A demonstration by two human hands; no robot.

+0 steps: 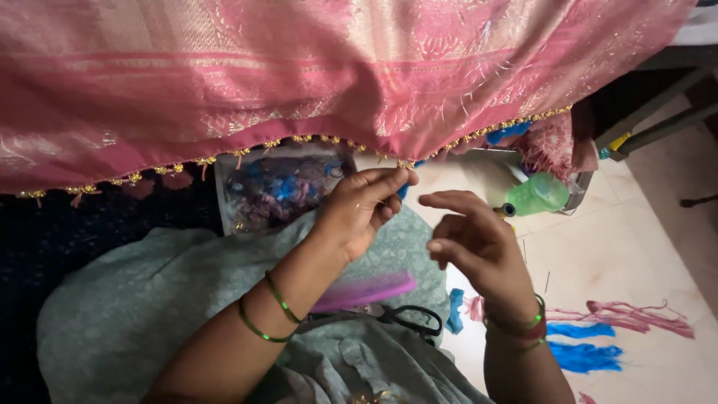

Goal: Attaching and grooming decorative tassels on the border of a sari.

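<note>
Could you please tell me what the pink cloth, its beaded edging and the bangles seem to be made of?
Cloth: woven, silk-like, by its sheen and metallic-looking brocade; loose threads show. Edging: small gold beads, shiny, metal or plastic unclear. Bangles: thin green rings, glossy, probably glass or plastic. The left hand pinches the edging; the right hand is beside it.

pink gold-patterned cloth [299, 67] with gold bead trim [314, 139], green thread spool [540, 194], blue tassels [583, 346], black scissors [413, 319].

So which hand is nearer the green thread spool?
Right. The right hand hovers just left of the green thread spool; the left hand is farther left, at the beaded edge.
</note>
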